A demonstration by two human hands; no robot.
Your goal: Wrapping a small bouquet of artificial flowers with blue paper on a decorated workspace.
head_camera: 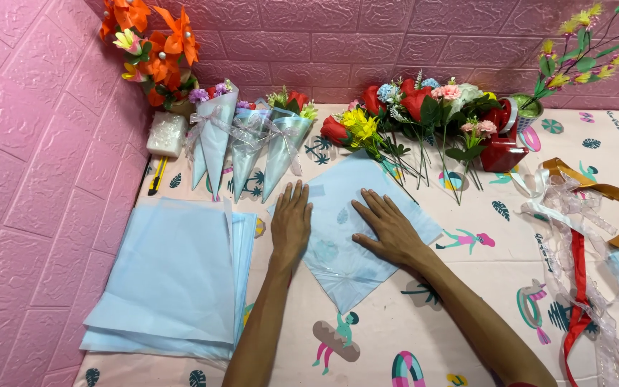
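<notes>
One blue sheet (356, 215) under two flat hands: left hand (291, 222), right hand (390, 228); three wrapped cones (241, 147) behind.

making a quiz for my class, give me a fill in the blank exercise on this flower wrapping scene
1. Both hands, left hand and right hand, lie flat on a single light ____ wrapping sheet.
2. The thick stack of light blue sheets lies to the ____ of the left hand.
3. Near the wall stand ____ finished cone-shaped wrapped bouquets.
4. The wall of pink embossed bricks is coloured ____.

Missing words: blue; left; three; pink

Pale-blue wrapping sheet (352, 215) — flat (perhaps clear-layered), diamond-turned.
</notes>
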